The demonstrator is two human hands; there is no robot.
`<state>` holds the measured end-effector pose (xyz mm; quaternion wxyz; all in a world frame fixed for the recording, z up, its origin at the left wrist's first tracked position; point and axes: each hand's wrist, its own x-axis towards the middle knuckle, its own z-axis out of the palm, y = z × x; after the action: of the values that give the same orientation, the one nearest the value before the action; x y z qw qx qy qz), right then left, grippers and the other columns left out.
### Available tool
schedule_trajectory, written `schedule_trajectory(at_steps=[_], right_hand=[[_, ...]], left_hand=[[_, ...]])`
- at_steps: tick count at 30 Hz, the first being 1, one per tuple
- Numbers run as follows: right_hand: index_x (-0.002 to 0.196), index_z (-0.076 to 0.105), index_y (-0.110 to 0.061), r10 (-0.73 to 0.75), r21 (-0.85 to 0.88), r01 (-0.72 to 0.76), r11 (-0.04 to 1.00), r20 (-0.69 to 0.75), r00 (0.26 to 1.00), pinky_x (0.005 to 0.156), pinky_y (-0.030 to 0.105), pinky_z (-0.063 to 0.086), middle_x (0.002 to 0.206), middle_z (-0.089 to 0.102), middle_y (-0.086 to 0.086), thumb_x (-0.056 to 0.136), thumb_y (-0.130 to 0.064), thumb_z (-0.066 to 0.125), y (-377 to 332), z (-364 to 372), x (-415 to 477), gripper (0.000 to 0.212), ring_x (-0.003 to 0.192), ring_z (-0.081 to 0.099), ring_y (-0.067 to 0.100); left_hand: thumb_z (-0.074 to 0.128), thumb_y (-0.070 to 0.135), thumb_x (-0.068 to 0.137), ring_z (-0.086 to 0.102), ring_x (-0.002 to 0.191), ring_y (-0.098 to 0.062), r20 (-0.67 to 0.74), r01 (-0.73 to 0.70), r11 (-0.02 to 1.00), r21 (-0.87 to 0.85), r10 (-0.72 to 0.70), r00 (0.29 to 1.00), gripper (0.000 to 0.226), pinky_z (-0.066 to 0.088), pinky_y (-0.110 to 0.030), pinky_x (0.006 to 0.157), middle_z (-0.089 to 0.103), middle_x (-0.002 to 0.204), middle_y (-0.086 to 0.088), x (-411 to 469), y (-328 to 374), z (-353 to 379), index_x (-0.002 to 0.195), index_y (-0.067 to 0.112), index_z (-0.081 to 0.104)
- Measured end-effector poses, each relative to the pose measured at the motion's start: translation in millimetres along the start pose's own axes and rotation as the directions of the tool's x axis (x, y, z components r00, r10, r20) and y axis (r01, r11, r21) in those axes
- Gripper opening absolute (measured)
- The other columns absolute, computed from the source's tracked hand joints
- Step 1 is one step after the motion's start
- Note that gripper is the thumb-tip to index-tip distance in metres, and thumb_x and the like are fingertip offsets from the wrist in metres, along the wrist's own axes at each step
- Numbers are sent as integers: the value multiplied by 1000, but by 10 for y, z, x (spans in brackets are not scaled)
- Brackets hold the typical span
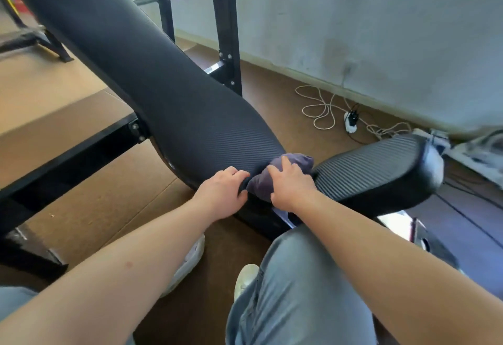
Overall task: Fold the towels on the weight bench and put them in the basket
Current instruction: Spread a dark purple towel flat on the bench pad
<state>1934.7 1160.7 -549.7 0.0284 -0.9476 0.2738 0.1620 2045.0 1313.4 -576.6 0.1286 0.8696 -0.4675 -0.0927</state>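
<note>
A small bunched grey-purple towel (299, 163) lies in the gap between the long black back pad (163, 94) and the short seat pad (375, 170) of the weight bench. My right hand (292, 185) lies over the towel with its fingers curled onto the cloth. My left hand (224, 192) holds the towel's left edge against the back pad, fingers bent. Most of the towel is hidden under my hands. No basket is in view.
The bench's black upright frame (227, 26) rises behind the pad, with a black crossbar (68, 159) at the left. A white cable and power strip (351, 121) lie on the brown floor by the wall. My knee (296, 284) and shoes are below the bench.
</note>
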Motion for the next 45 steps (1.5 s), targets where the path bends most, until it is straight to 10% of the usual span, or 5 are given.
schedule_trajectory(at_steps=[18,28,35,39,45], right_hand=[[153,40,-19,51,108,-65,992,124,991,111,49,39,160,34,12,99,-34,62,211,52,31,60,143,39,32],[160,8,-42,4,348,85,934,-248,969,116,55,34,171,-2,0,94,-19,68,245,-104,-4,92,157,1,33],[102,51,-29,-41,307,149,940,-333,942,88,47,53,106,52,-2,90,-18,64,197,-216,-13,21,108,55,26],[113,64,-21,-134,90,179,980,-367,920,85,44,52,124,46,6,91,-18,66,226,-116,-83,22,115,44,28],[99,65,-10,-242,150,337,929,-441,864,76,44,54,127,52,11,89,-9,66,324,-34,-119,11,113,51,34]], left_hand=[[79,37,86,70,87,-25,441,539,757,-369,-368,819,32,58,-36,76,74,99,-10,645,462,330,111,18,72],[69,0,81,48,94,-17,-298,-186,967,-175,128,946,29,43,-33,79,58,91,8,486,263,-280,83,27,58],[76,16,84,48,133,-31,-196,-217,972,-91,196,961,46,49,-43,101,57,146,-8,336,135,-325,64,36,40],[77,33,88,63,109,-17,14,-151,955,-254,159,987,20,52,-28,83,67,110,6,278,123,-248,83,39,58],[82,29,85,65,109,-20,308,373,339,-864,-231,923,57,64,-46,78,62,123,-3,335,308,-135,131,29,48]])
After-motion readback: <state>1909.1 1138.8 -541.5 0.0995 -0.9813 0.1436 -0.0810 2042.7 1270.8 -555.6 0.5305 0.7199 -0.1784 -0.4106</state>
